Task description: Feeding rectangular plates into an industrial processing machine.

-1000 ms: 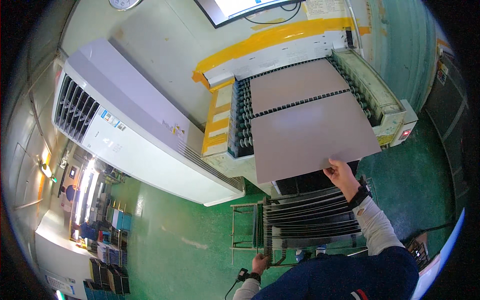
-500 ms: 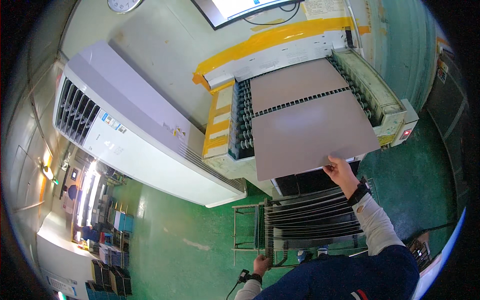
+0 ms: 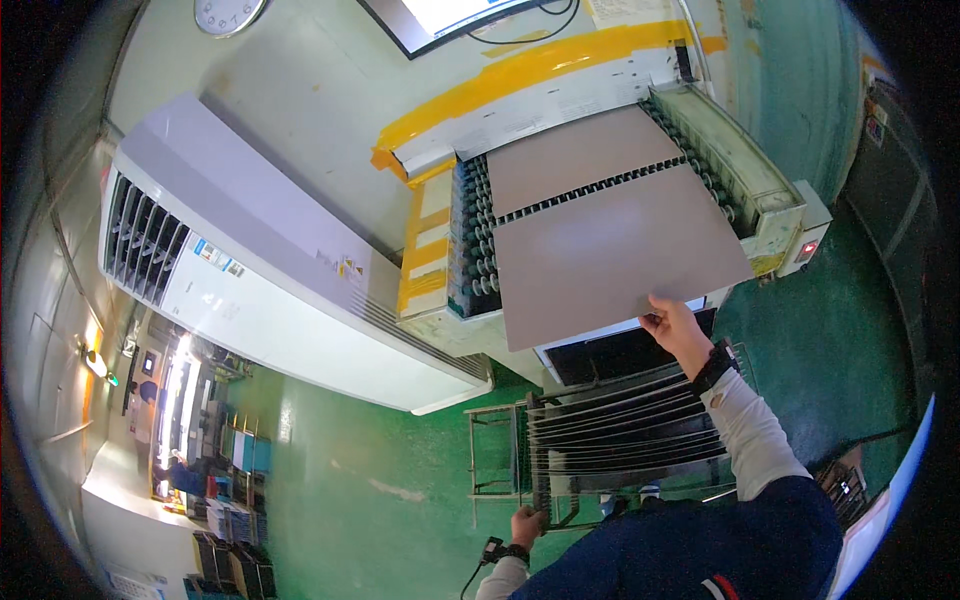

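My right hand [image 3: 675,328] pinches the near edge of a flat pinkish-brown sheet [image 3: 615,255], thumb on top and fingers at the underside. The sheet lies toward the near end of a roller conveyor [image 3: 480,262] and juts out past it. Beyond a narrow strip of rollers, a second sheet of the same colour [image 3: 585,155] rests flat. Low in the view, my left hand [image 3: 527,525] is closed around the side frame of a wire rack [image 3: 540,460]. The rack's curved, closely spaced bars stand just below the sheet, in front of my body.
A tall white air conditioner [image 3: 300,290] slants along the left of the conveyor. Right of it is a box with a red lit switch [image 3: 808,250]. A screen [image 3: 440,25] hangs above. Shelving with stacked items [image 3: 235,510] lines the far left, beyond green floor [image 3: 340,470].
The whole view has shifted slightly. A little more of the dark, white-edged surface under the sheet's near edge shows. Both hands keep their grips.
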